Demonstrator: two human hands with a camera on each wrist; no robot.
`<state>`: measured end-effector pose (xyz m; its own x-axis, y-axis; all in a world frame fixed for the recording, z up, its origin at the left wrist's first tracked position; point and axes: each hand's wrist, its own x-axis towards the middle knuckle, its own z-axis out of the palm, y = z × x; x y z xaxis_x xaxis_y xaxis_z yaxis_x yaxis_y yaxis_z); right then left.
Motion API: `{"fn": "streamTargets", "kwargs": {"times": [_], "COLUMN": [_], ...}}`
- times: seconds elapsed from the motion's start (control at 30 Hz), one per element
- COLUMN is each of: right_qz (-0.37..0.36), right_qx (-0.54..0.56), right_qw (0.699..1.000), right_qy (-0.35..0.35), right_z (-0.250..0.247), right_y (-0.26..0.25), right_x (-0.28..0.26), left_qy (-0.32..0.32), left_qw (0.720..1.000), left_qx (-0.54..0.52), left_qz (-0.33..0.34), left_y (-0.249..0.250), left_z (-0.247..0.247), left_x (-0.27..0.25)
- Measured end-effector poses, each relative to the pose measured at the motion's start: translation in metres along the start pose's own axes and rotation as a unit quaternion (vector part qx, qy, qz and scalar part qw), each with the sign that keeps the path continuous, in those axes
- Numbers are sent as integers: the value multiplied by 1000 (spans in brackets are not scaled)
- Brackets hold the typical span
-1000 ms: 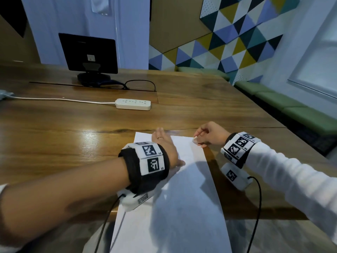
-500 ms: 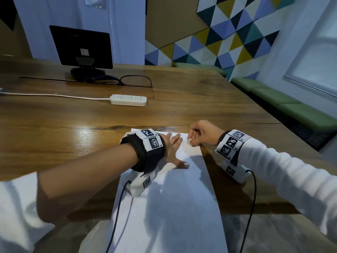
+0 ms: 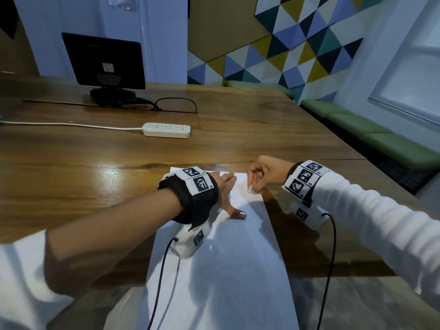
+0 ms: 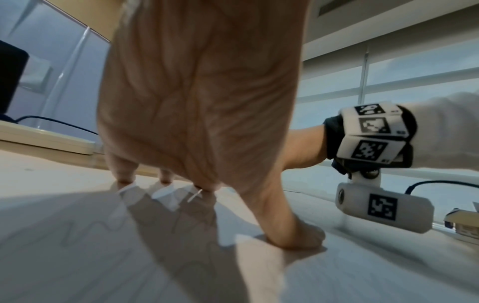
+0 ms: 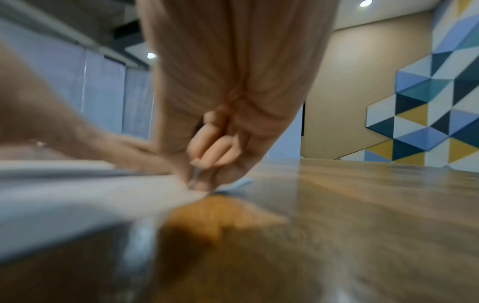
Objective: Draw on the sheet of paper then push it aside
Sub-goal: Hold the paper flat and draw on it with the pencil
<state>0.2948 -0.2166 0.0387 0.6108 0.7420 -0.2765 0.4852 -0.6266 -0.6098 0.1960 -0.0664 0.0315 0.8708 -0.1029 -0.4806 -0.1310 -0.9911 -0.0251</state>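
Observation:
A white sheet of paper (image 3: pixel 226 270) lies lengthwise on the wooden table (image 3: pixel 71 175), its near end hanging over the table's edge. My left hand (image 3: pixel 223 189) presses flat on the sheet's far part, fingers spread and thumb stretched toward me. The left wrist view shows that hand (image 4: pixel 202 102) with fingertips and thumb on the paper (image 4: pixel 77 246), which carries faint wavy lines. My right hand (image 3: pixel 259 177) hovers at the far right corner and pinches a small white drawing stick (image 3: pixel 250 188), tip down on the sheet. The right wrist view shows this stick (image 5: pixel 195 178) blurred between curled fingers.
A white power strip (image 3: pixel 166 130) with its cord lies further back on the table. Behind it a dark monitor (image 3: pixel 104 60) stands with a looping black cable (image 3: pixel 176 103). Green bench cushions (image 3: pixel 381 136) run along the right wall. Wrist camera cables trail toward me.
My left hand has slid a little forward and turned, its fingers now pointing toward the right hand. The right hand has shifted slightly left onto the sheet's corner, still pinching the stick.

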Motion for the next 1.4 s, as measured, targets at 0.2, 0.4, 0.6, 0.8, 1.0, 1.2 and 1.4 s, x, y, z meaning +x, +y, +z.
{"fn": "streamTargets", "kwargs": {"times": [0.2, 0.4, 0.6, 0.8, 1.0, 1.2, 1.4], "right_qz": [-3, 8, 4, -7, -29, -39, -57], "right_qx": [1, -12, -24, 25, -25, 2, -13], "right_qw": [1000, 997, 994, 1000, 998, 999, 997], "right_qy": [-30, 78, 111, -4, 46, 15, -50], "right_z": [5, 14, 11, 14, 13, 15, 21], "right_y": [-5, -13, -12, -17, -22, -18, -22], "right_x": [-4, 4, 12, 11, 18, 10, -4], "left_qy": [-6, 3, 3, 5, 18, 31, -13], "left_qw": [1000, 1000, 1000, 1000, 1000, 999, 1000], "left_qx": [-9, -8, 1, -7, -18, -24, 0], "left_qz": [-3, -10, -10, -4, 3, 13, 4], "left_y": [-1, -2, -1, 1, 3, 6, 5], "left_z": [-1, 1, -1, -1, -1, 1, -2], "left_x": [0, 2, 0, -5, -8, -10, -9]}}
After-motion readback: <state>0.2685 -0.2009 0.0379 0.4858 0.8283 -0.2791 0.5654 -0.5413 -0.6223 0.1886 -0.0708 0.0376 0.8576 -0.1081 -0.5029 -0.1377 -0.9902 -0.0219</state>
